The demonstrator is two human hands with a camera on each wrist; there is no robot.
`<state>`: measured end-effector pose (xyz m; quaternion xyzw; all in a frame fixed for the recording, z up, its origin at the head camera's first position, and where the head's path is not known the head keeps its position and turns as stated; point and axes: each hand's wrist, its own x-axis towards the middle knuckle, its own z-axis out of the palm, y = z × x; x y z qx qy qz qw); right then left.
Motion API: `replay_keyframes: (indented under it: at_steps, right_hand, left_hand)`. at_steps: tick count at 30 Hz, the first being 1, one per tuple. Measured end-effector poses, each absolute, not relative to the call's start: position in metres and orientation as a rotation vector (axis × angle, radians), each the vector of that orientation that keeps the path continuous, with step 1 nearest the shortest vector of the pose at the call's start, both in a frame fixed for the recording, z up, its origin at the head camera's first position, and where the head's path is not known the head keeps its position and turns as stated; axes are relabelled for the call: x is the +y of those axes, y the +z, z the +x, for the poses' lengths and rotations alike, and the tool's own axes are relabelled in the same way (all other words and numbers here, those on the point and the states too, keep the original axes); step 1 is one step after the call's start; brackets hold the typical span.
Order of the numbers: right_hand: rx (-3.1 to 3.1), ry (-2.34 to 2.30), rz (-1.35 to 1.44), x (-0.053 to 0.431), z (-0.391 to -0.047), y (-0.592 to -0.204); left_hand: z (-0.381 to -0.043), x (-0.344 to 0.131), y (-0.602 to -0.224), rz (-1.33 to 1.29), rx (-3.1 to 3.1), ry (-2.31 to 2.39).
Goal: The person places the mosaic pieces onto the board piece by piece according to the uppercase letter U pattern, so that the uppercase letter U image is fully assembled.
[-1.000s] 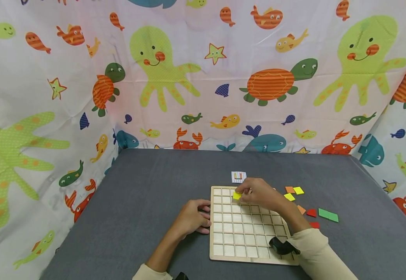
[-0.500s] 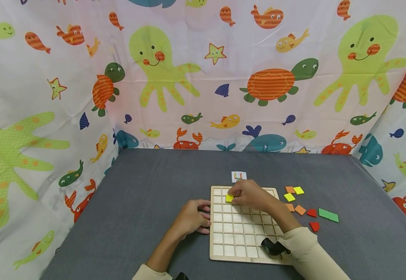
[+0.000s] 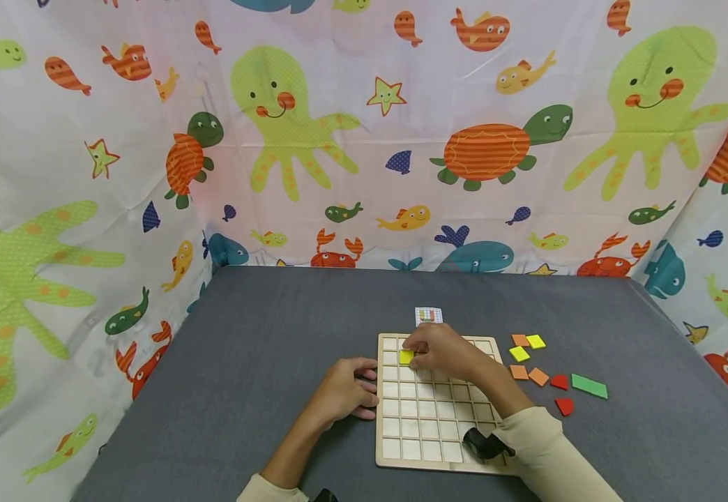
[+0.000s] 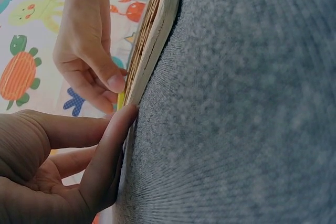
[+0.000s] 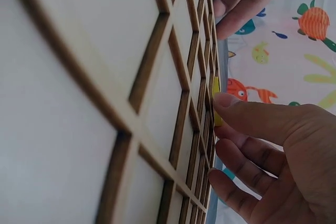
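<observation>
My right hand (image 3: 444, 352) pinches a yellow square tile (image 3: 406, 357) between thumb and fingers, close over the upper left cells of a wooden grid board (image 3: 428, 429). In the right wrist view, the thumb presses on the tile (image 5: 216, 88) at the grid while the other fingers are slightly bent beside it. Left of the board, my left hand (image 3: 342, 389) touches its side edge. The left wrist view shows the relaxed fingers (image 4: 107, 153) resting against that rim, with nothing gripped.
Beyond the board lies a small printed card (image 3: 428, 316), its lower part covered by the right hand. To the right are loose yellow tiles (image 3: 519, 354), orange tiles (image 3: 538, 376), red pieces (image 3: 564, 406) and a green rectangle (image 3: 589, 385). A patterned curtain (image 3: 364, 160) encloses the grey table (image 3: 289, 321).
My right hand has moved left across the board's upper rows with the yellow tile, uncovering more of the loose pieces on the right. The left hand has stayed at the board's edge.
</observation>
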<state>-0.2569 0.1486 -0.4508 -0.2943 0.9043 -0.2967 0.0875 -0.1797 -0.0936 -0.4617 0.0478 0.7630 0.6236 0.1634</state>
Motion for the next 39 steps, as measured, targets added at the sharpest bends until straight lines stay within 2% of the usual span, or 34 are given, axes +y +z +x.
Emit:
replay_keyframes:
  at_steps: [20, 39]
  right_hand:
    - [2.686, -0.935, -0.827, 0.154, -0.254, -0.448]
    - [2.761, -1.074, -0.671, 0.206, -0.237, -0.444]
  left_hand:
    - [-0.18, -0.095, -0.462, 0.152, 2.178, 1.768]
    - [-0.18, -0.094, -0.463, 0.153, 2.187, 1.777]
